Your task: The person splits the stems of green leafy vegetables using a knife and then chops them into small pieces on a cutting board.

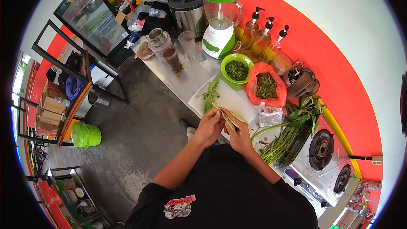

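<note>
Both my hands meet over the near edge of a white cutting board [232,97]. My left hand [210,126] pinches a green leafy stem [210,94] whose leaves lie across the board's left side. Close beside it, my right hand [238,132] has its fingers closed round green stalks. Behind the board stands a green bowl [237,68] of chopped greens, and to its right a red plastic bag [266,86] holds more greens. A heap of long leafy stems [292,133] lies to the right of my hands.
A blender [219,21], pump bottles [259,41], a steel container [187,13] and a brown-filled glass [172,60] stand at the back. The gas stove [324,154] is at right. A small clear bag [270,115] lies near the board. A green bucket [86,135] stands on the floor.
</note>
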The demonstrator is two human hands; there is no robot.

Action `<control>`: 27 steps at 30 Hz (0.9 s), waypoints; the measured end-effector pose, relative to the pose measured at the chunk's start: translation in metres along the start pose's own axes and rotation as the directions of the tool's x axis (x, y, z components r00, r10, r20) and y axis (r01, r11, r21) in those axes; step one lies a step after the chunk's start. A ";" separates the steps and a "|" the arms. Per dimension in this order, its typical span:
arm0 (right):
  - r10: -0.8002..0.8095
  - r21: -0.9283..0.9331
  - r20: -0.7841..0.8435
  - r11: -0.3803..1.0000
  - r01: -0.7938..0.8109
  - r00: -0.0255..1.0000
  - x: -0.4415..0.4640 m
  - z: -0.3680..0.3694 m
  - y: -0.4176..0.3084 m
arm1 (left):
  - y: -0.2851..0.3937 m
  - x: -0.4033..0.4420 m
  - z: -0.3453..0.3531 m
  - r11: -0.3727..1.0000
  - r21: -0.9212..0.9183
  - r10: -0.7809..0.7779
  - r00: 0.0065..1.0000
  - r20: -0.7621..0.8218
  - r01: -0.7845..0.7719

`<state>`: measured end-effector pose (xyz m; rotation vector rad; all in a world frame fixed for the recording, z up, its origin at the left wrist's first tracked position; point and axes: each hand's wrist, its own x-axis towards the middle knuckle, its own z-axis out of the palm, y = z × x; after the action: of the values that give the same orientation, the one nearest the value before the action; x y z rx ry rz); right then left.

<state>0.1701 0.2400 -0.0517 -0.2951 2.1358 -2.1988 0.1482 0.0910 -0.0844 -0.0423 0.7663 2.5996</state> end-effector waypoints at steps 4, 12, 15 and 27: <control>0.010 -0.015 0.023 1.000 -0.009 1.000 0.000 -0.002 0.004 | 0.004 -0.001 0.001 0.997 0.082 0.005 1.000 0.002 -0.005; -0.010 -0.100 0.026 0.995 0.013 1.000 -0.001 -0.001 0.002 | -0.003 0.001 -0.026 0.995 0.064 0.089 0.988 -0.128 -0.081; 0.037 -0.098 0.067 0.995 -0.031 0.997 0.000 -0.004 0.004 | 0.006 -0.002 -0.010 0.992 0.097 0.090 0.984 -0.156 -0.076; -0.210 -0.637 -0.009 0.755 0.156 0.978 0.005 -0.010 0.005 | 0.008 -0.003 -0.018 0.787 0.617 0.201 0.953 -0.228 -0.018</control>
<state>0.1634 0.2487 -0.0568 -0.4682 2.9592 -1.4833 0.1462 0.0746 -0.0953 -0.1845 1.7341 2.3423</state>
